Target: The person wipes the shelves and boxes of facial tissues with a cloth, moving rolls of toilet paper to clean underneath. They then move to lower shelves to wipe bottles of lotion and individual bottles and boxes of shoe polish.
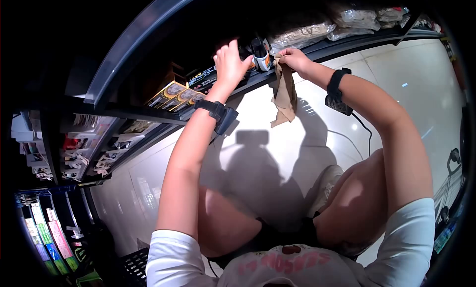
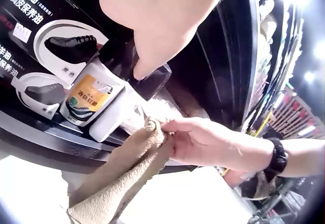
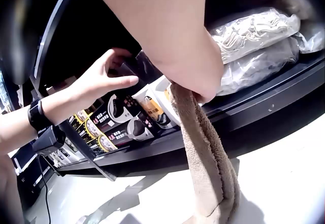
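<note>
My right hand (image 1: pixel 296 61) pinches one end of a tan cloth (image 1: pixel 284 96), which hangs down in front of the shelf edge. In the left wrist view, the thumb and fingers of the right hand (image 2: pixel 200 142) grip the cloth (image 2: pixel 124 176) at its top. My left hand (image 3: pixel 104 79) reaches over the shelf with thumb and fingers spread, holding nothing, near dark-topped bottles. A white bottle with an orange label (image 2: pixel 89 96) stands on the shelf between the hands, beside black boxes (image 3: pixel 119 110) with shoe pictures.
Plastic-wrapped packs (image 1: pixel 303 36) lie on the shelf to the right. Yellow and black boxes (image 1: pixel 173 94) stand to the left. A dark shelf edge (image 3: pixel 254 99) runs across above the pale floor (image 1: pixel 148 173). A black basket (image 1: pixel 136 267) is at the lower left.
</note>
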`<state>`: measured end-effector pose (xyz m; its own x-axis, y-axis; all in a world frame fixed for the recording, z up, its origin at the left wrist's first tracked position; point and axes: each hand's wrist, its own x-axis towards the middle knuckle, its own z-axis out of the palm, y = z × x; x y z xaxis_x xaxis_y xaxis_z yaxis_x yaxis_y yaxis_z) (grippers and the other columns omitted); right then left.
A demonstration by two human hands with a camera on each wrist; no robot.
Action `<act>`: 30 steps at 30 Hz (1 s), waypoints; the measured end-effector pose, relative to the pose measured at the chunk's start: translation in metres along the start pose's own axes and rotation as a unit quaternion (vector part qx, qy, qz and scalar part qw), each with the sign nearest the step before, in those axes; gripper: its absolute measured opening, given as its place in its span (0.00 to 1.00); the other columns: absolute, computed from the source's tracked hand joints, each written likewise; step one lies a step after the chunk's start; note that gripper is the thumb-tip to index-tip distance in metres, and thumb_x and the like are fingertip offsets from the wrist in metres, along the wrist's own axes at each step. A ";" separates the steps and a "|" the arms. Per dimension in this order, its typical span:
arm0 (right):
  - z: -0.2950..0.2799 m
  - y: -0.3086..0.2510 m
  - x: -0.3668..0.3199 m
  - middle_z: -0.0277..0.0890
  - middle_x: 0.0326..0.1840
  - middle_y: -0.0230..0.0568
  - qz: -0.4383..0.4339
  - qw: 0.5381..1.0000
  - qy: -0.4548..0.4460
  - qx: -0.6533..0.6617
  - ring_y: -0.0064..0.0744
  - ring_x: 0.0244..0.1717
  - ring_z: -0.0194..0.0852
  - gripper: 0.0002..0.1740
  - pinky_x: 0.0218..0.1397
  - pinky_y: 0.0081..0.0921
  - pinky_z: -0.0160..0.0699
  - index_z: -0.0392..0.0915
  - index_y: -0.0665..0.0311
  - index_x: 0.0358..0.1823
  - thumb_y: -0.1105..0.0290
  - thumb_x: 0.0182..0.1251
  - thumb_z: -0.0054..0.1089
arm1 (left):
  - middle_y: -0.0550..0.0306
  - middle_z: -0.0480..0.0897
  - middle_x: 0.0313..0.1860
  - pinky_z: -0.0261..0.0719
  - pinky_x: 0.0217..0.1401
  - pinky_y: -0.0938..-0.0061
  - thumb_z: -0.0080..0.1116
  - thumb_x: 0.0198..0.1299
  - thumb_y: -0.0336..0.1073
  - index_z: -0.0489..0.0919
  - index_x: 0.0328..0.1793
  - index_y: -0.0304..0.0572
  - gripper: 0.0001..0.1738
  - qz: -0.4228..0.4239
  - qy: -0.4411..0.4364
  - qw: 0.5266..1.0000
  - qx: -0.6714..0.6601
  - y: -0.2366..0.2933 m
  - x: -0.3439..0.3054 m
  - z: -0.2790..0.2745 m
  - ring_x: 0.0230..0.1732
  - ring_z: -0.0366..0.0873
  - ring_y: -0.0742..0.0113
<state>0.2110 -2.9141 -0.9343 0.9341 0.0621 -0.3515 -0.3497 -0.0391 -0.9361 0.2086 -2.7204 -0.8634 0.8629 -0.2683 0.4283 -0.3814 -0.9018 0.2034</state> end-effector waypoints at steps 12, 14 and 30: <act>-0.003 -0.006 -0.003 0.74 0.31 0.34 -0.014 0.999 -0.010 0.036 0.22 0.32 0.72 0.06 0.36 0.21 0.72 0.73 0.64 0.35 0.71 0.59 0.54 | 0.53 0.78 0.37 0.58 0.49 0.59 0.68 0.38 0.43 0.76 0.39 0.41 0.22 0.091 -0.015 0.995 -0.023 0.029 0.012 0.009 0.46 0.70 0.55; -0.008 -0.007 -0.009 0.74 0.31 0.33 -0.008 0.999 -0.024 0.031 0.22 0.31 0.72 0.06 0.34 0.20 0.72 0.72 0.64 0.36 0.70 0.60 0.53 | 0.53 0.78 0.37 0.58 0.49 0.59 0.68 0.38 0.43 0.76 0.39 0.41 0.22 0.110 -0.018 0.993 -0.037 0.030 0.009 0.009 0.48 0.70 0.56; -0.030 -0.090 -0.043 0.70 0.33 0.26 -0.258 0.947 -0.140 -0.131 0.14 0.36 0.66 0.07 0.40 0.15 0.67 0.69 0.62 0.41 0.67 0.65 0.49 | 0.56 0.76 0.34 0.73 0.38 0.79 0.64 0.48 0.31 0.66 0.45 0.38 0.21 0.056 -0.118 0.871 -0.474 0.017 0.000 -0.059 0.36 0.75 0.73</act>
<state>0.2043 -2.9430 -0.8345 0.9070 0.4011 0.1281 0.2131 -0.1750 -0.9612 0.1829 -2.7154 -0.8082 0.8041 -0.4996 0.3222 -0.4732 -0.2099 0.8556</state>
